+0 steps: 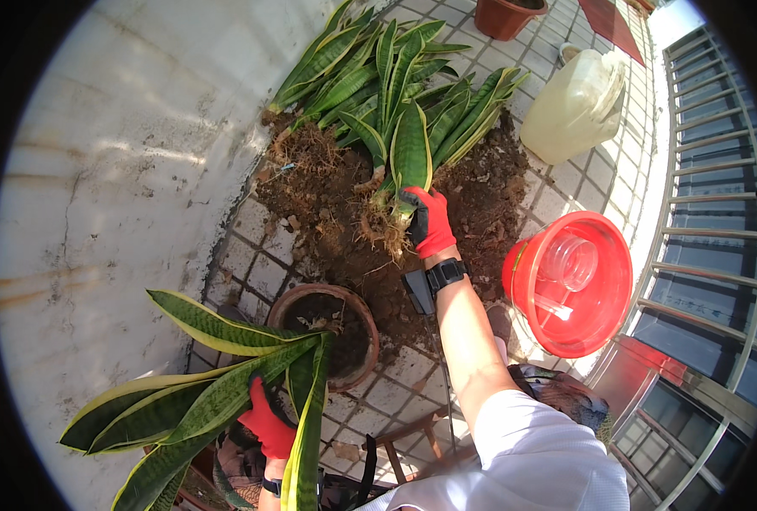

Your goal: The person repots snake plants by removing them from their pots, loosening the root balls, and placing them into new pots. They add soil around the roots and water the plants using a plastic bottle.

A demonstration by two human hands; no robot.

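Note:
My right hand (428,220), in a red glove with dark palm coating, grips the base of a snake plant (410,147) whose bare roots hang over a heap of soil (327,223). My left hand (267,418), gloved alike, is closed around the leaves of another snake plant (225,402), partly hidden by them. That plant's base lies over the rim of a round clay pot (369,319) holding dark soil. More uprooted snake plants (334,83) lie beyond the soil, against the wall side, with roots towards me.
A red bucket (618,300) with clear plastic containers inside stands at the right. Beyond it is a cloudy plastic jug (564,115). A brown pot (503,22) stands at the top. A stained white wall (110,191) bounds the left, a metal window grille (714,233) the right.

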